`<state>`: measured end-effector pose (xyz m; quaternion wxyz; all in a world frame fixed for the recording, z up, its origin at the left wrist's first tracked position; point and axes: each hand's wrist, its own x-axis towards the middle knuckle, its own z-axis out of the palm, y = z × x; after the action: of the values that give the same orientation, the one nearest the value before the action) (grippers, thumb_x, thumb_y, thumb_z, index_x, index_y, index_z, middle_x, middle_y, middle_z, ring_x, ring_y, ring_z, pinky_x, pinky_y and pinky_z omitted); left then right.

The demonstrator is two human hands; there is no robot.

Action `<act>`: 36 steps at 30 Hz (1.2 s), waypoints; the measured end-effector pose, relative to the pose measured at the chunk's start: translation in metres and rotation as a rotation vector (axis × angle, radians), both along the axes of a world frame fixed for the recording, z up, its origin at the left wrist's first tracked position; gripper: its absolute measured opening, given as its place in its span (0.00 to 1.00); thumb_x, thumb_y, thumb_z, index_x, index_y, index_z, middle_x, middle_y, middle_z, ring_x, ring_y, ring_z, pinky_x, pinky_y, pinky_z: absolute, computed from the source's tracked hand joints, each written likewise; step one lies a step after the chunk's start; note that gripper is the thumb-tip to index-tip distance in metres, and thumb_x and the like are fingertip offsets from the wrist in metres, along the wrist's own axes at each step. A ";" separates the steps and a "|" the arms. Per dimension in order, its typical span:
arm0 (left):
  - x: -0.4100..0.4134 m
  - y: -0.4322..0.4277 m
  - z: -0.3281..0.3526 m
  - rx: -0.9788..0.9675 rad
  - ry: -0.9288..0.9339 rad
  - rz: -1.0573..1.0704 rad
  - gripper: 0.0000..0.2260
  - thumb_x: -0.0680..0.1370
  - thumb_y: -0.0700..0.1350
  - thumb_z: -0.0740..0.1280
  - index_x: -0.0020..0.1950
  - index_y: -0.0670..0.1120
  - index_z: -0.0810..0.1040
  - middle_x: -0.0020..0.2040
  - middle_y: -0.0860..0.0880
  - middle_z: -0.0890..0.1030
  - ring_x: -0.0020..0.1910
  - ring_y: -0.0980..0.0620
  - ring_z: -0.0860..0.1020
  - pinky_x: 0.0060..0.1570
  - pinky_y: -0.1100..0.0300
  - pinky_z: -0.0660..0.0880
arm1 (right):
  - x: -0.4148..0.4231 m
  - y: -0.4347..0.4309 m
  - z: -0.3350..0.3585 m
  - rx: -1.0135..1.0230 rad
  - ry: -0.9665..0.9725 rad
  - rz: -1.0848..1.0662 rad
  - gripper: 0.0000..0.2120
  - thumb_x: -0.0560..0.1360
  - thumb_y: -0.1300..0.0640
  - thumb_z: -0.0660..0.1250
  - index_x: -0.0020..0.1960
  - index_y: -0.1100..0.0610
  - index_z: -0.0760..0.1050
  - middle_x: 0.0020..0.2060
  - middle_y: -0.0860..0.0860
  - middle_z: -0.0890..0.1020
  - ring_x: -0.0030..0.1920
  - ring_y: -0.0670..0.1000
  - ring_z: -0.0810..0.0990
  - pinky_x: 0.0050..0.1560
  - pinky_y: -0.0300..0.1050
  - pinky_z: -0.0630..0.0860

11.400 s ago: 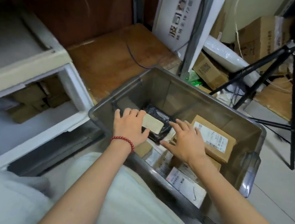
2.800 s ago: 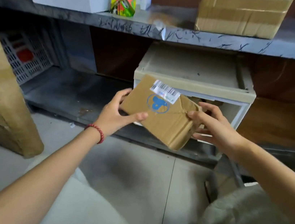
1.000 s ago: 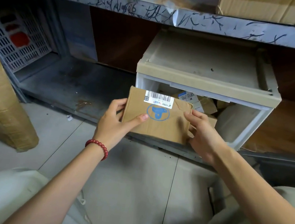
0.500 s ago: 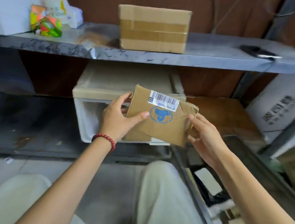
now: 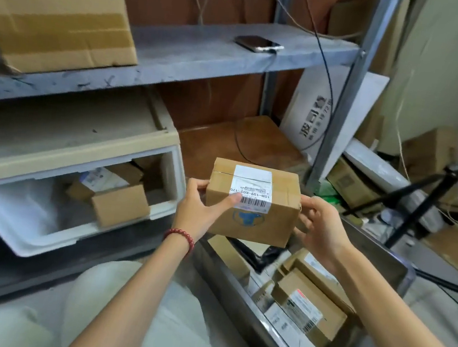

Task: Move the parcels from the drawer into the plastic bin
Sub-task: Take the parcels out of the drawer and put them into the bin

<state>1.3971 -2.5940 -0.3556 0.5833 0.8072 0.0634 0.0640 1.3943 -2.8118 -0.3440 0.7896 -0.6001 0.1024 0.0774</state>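
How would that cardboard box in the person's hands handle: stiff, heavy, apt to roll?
Probably stiff: the cardboard box shows square edges between the left hand and right hand. Likely light, since fingers alone carry it. Flat sides, so unlikely to roll.

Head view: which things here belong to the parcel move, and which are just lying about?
Job: held parcel, gripped by left hand and right hand; drawer holding more parcels; plastic bin, partly filled.
Lying about: taped box and phone on the shelf; tripod; white printed carton.
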 end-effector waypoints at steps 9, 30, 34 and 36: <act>0.035 -0.071 -0.050 0.118 0.120 -0.314 0.39 0.62 0.64 0.75 0.69 0.54 0.65 0.60 0.57 0.73 0.57 0.57 0.73 0.56 0.62 0.70 | -0.013 -0.064 -0.060 -0.266 0.098 -0.287 0.33 0.77 0.54 0.69 0.77 0.53 0.58 0.54 0.45 0.75 0.51 0.42 0.76 0.53 0.43 0.70; 0.070 -0.190 -0.100 0.526 0.012 -0.703 0.25 0.77 0.43 0.68 0.73 0.53 0.66 0.66 0.48 0.74 0.62 0.46 0.74 0.62 0.51 0.72 | -0.054 -0.148 -0.123 -1.047 0.148 -0.451 0.37 0.71 0.57 0.75 0.76 0.58 0.61 0.69 0.56 0.69 0.69 0.55 0.67 0.69 0.47 0.64; 0.070 -0.197 -0.105 0.775 -0.084 -0.702 0.15 0.80 0.47 0.62 0.67 0.55 0.69 0.64 0.49 0.77 0.59 0.45 0.76 0.55 0.49 0.75 | -0.052 -0.156 -0.126 -1.380 0.276 -0.256 0.28 0.79 0.48 0.63 0.76 0.55 0.62 0.75 0.54 0.65 0.74 0.57 0.61 0.75 0.58 0.55; 0.070 -0.198 -0.110 0.946 -0.090 -0.755 0.20 0.80 0.52 0.62 0.72 0.57 0.63 0.72 0.48 0.68 0.68 0.43 0.68 0.61 0.45 0.70 | -0.049 -0.160 -0.122 -1.563 0.352 -0.108 0.26 0.82 0.44 0.55 0.77 0.51 0.58 0.76 0.51 0.62 0.76 0.57 0.56 0.74 0.61 0.49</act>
<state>1.4672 -2.7918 -0.4657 0.1458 0.9422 -0.2873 -0.0920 1.3457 -2.9713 -0.4663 0.1158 -0.9526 0.2788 0.0386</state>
